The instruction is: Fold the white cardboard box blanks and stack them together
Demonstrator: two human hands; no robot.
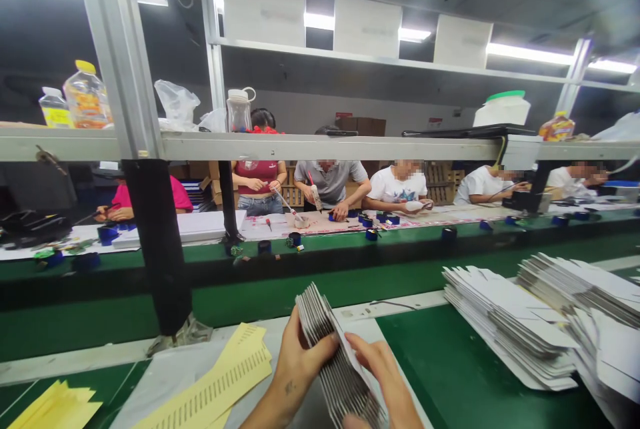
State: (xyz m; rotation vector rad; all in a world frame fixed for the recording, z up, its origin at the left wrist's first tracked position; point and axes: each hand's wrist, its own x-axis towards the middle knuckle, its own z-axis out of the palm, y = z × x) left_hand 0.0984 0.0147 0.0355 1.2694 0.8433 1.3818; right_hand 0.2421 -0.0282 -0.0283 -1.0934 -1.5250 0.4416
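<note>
No legible writing on the card stack point(333, 355), stack fanned, upright, low centre over the bench, left hand point(295, 362) gripping its near face, right hand point(383, 365) apparently pinching the far edge, yellow sheets point(220, 382) left, white stacks point(510, 329) right.

— Fanned stack of cards point(330, 349): thin paperboard, white faces, grey edges, matt?
— Yes. Same stuff in the flat piles point(510, 329) to the right.
— Yellow sheets point(225, 379)?
— Paper, matt, printed with rows of dark dashes.
— Counter point(465, 375)?
— Green mat, smooth, slight sheen.
— Frame post point(117, 49)?
— Brushed metal, silver; black foam wrap lower down.
— Bottle point(87, 95) on the shelf?
— Clear plastic, glossy, yellow cap.
</note>
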